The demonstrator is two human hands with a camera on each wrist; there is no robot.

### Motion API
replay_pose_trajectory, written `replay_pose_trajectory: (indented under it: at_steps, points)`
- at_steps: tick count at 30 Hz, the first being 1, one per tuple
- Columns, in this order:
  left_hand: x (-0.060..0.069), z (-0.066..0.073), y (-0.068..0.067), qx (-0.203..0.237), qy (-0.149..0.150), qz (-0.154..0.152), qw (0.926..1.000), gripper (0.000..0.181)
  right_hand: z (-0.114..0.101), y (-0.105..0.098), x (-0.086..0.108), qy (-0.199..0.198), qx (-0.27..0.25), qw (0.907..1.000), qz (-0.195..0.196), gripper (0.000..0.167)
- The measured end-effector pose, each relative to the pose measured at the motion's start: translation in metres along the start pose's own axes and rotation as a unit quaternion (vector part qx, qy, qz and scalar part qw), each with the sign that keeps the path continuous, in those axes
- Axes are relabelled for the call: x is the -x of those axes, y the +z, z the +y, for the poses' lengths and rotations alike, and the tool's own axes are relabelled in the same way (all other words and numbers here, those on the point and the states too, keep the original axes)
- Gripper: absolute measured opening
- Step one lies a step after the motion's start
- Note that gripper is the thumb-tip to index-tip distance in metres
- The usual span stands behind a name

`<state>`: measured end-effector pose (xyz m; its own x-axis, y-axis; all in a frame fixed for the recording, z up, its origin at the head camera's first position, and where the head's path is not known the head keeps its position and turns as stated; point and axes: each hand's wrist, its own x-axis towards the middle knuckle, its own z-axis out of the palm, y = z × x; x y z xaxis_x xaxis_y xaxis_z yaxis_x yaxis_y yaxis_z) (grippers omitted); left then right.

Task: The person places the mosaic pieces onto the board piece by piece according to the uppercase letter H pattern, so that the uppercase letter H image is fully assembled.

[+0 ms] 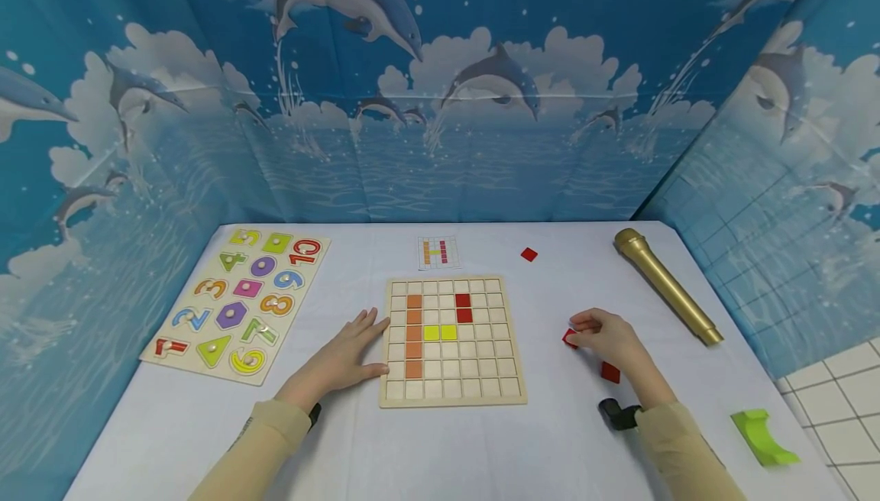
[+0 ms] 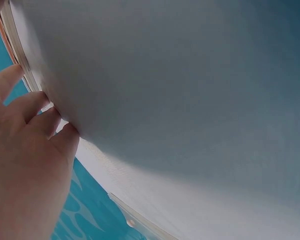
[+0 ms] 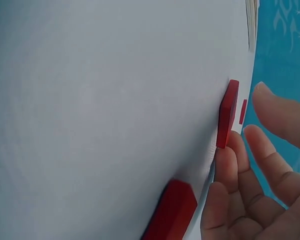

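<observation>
A wooden grid board (image 1: 454, 400) lies on the table, holding a column of orange tiles (image 1: 413, 333), two yellow tiles (image 1: 440, 332) and two red tiles (image 1: 464, 308). My left hand (image 1: 344, 356) is spread flat at the board's left edge, thumb and fingertips touching it. To the right of the board, my right hand (image 1: 608, 341) reaches over a loose red tile (image 3: 227, 115). Its thumb and forefinger stand apart, and other fingertips lie close against the tile. A second red tile (image 1: 610, 372) is below that hand; a third red tile (image 1: 528, 254) lies farther back.
A small pattern card (image 1: 438, 253) sits behind the board. The number-and-shape puzzle board (image 1: 237, 302) is at left. At right are a gold microphone (image 1: 667, 287) and a green curved block (image 1: 763, 437). Dolphin-print curtains (image 1: 440, 165) hang along the back and sides.
</observation>
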<state>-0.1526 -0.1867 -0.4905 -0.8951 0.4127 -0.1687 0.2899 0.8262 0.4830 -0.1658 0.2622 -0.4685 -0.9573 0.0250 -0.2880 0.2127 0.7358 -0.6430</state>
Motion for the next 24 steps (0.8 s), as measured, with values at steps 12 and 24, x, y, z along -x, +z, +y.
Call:
replay_pose_trajectory:
  at_steps: [12, 24]
  points:
    - [0.0003, 0.0014, -0.0014, 0.001, 0.003, -0.001, 1.0, 0.082, -0.0013, 0.006, -0.0027, 0.023, 0.024, 0.9994, 0.007, 0.04]
    - [0.0002, 0.0013, -0.0011, 0.003, 0.002, -0.003, 1.0, 0.082, -0.0042, 0.0064, -0.0018, 0.003, 0.024, 0.9997, 0.005, 0.034]
